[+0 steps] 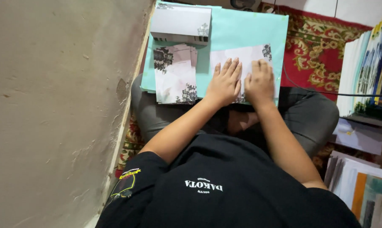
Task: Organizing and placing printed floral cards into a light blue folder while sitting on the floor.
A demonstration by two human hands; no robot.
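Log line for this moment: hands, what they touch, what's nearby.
left hand: flat on card | right hand: flat on card | card: on teal board | left: card stack, box

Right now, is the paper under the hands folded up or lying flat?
Lying flat. The pale card lies spread on the turquoise board, with the left hand and right hand pressed on it. Whether it has a fold, I cannot tell.

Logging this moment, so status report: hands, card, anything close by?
Left hand and right hand flat on pale card. Card lies on teal sheet. Card stack at left, clear.
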